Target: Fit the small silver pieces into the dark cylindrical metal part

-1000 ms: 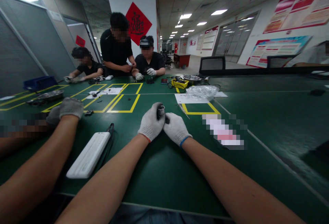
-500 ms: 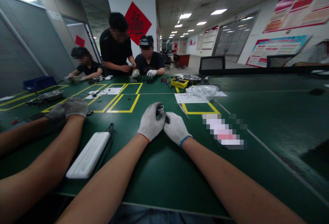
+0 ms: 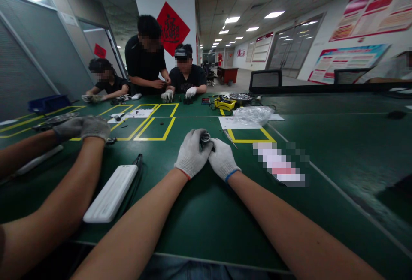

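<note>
My left hand (image 3: 192, 153), in a white knit glove with an orange cuff edge, is closed around a small round part (image 3: 205, 136) with a silvery rim and a dark inside. The rim faces up and towards me; the rest of the part is hidden by the fingers. My right hand (image 3: 223, 160), gloved with a blue cuff edge, meets the left just below the part. Its fingers are bent and pressed together at the part's lower side; what they pinch is hidden. Both hands are above the green table (image 3: 199, 211).
Left of my arms lies a white power strip (image 3: 111, 194) with a dark cable. A co-worker's gloved hands (image 3: 95, 128) work further left. Tweezers (image 3: 229, 138), paper (image 3: 228, 122), clear plastic wrap (image 3: 252, 116) and a yellow tray (image 3: 225, 104) lie ahead. Several people sit or stand across the table.
My hands have shifted slightly right, and the round part has turned so its open end shows more. The co-worker's hands at left have moved a little, exposing a white bar beneath their arm.
</note>
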A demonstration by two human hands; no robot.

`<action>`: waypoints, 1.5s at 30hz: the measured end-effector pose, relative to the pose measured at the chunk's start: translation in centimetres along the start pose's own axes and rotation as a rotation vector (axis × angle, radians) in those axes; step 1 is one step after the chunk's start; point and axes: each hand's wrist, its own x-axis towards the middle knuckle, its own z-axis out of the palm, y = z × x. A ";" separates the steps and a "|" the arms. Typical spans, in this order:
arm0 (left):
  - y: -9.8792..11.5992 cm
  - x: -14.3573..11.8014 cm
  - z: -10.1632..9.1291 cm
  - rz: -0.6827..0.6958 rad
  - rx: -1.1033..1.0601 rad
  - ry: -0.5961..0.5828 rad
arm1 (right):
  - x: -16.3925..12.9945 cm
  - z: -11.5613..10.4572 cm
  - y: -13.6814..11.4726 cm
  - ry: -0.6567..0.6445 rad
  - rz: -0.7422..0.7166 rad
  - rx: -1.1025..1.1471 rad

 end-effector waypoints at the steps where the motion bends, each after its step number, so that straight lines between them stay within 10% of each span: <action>1: 0.0 0.0 0.0 -0.005 0.004 0.007 | 0.0 0.0 0.0 0.009 0.003 0.008; 45: -0.1 0.0 -0.3 0.030 0.057 0.012 | -0.1 -0.2 -0.5 -0.019 0.032 -0.008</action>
